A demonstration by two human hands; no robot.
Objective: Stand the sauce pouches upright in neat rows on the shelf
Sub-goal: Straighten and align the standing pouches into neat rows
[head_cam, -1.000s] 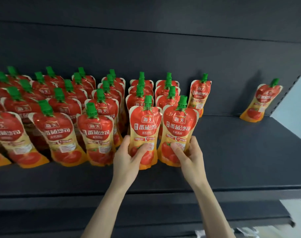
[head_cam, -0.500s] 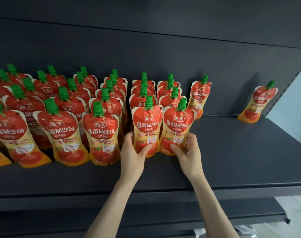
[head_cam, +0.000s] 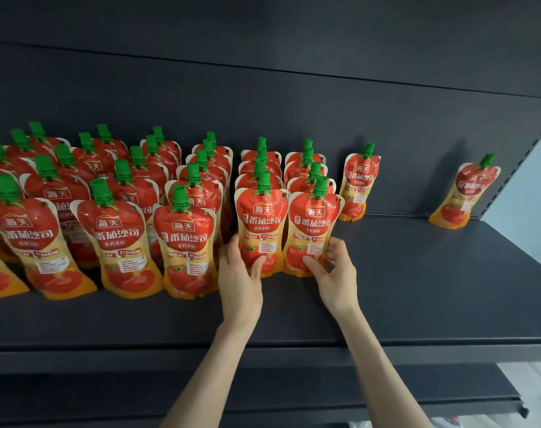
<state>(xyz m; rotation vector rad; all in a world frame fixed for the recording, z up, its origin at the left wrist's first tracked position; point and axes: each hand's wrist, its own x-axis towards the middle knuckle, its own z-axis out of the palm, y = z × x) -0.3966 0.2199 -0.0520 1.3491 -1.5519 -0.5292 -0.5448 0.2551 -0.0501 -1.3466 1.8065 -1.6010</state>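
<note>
Fingers (head_cam: 340,247) on both hands are still wrapping round the bottoms of two red-and-yellow soft plastic sauce pouches with green screw caps, thumbs pressing on the fronts: left hand (head_cam: 238,274) gripping the left pouch (head_cam: 258,223), right hand (head_cam: 337,273) gripping the right pouch (head_cam: 314,225). Compared with a second ago, both are sitting further back, bases looking down on the dark grey metal shelf (head_cam: 417,288), tucking up against the columns behind the fingertips, so I'd say this pair is basically placed and just needs letting go. Left of the thumbs, the neighbouring front pouch (head_cam: 186,242) is standing a bit nearer the shelf lip (head_cam: 294,342), so the row isn't quite lining up. Right of the fingers, bare shelf is stretching off, with one leaning pouch (head_cam: 357,186) at the back wall (head_cam: 294,103) and another (head_cam: 462,196) way off in the corner.
</note>
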